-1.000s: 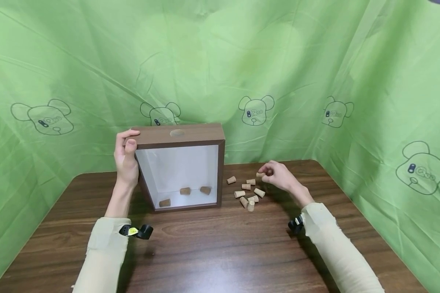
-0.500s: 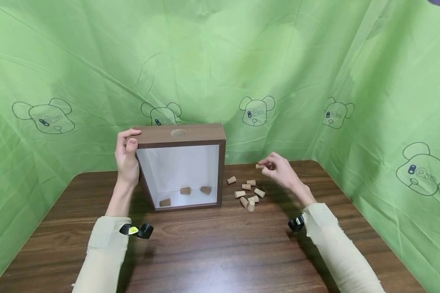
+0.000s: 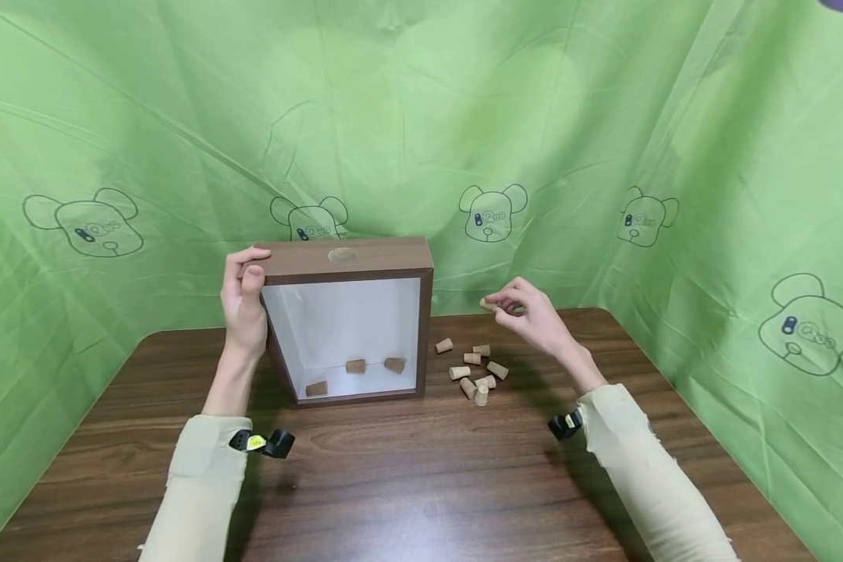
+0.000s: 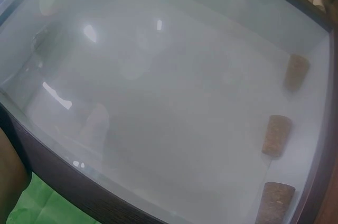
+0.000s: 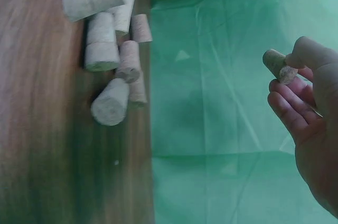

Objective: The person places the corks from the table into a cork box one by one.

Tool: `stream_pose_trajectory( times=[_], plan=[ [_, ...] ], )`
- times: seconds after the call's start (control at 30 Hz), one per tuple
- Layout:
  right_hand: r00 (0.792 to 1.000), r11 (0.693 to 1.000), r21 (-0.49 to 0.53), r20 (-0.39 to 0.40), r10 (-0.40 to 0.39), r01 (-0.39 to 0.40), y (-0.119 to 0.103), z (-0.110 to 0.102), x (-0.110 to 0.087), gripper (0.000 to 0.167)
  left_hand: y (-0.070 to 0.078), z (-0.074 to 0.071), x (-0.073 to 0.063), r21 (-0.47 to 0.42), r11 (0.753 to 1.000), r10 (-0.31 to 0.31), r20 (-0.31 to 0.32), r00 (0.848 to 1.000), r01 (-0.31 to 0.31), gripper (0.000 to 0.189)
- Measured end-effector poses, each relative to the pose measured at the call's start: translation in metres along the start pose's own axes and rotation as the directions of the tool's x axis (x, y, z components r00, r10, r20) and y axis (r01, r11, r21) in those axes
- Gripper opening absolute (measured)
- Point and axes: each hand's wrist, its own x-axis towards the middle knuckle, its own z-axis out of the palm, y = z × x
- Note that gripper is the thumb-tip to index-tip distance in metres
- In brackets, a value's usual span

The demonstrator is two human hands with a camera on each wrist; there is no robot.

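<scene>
A brown box frame (image 3: 425, 336) with a clear front and a round hole (image 3: 343, 255) in its top stands upright on the table. My left hand (image 3: 244, 300) grips its top left corner, thumb at the front and fingers over the top. Inside lie three corks, one of them a middle cork (image 4: 277, 136) near the bottom. To the right of the box, my right hand (image 3: 530, 316) pinches a cork (image 5: 279, 66) between thumb and fingers above the table. Below that hand, several loose corks (image 3: 472, 359) lie in a group.
The dark wooden table (image 3: 407, 476) extends toward the front. Green cloth (image 3: 393, 117) with bear outlines hangs behind and at both sides. Both wrists wear small black cameras, such as the left wrist camera (image 3: 261, 443).
My right hand has risen from beside the loose corks and moved slightly left, carrying the pinched cork. The left hand and the box have hardly moved.
</scene>
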Motion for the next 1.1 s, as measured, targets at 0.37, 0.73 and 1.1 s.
stream_pose_trajectory(
  times=[0.37,0.73,1.1],
  plan=[
    [0.987,0.985,0.080,-0.062,-0.151,0.155,-0.028,-0.011,0.014,0.030,0.000,0.000,0.001,-0.005,1.000,0.009,-0.002,1.000,-0.009,0.037],
    [0.966,0.972,0.066,-0.145,-0.215,0.226,-0.053,-0.013,0.026,0.027,0.000,-0.001,-0.001,0.009,1.000,-0.004,-0.003,1.000,0.004,0.036],
    [0.918,0.928,0.086,-0.209,-0.338,0.361,-0.073,-0.021,0.040,0.029,0.000,0.001,-0.001,-0.002,1.000,-0.004,-0.007,1.000,0.004,0.038]
  ],
)
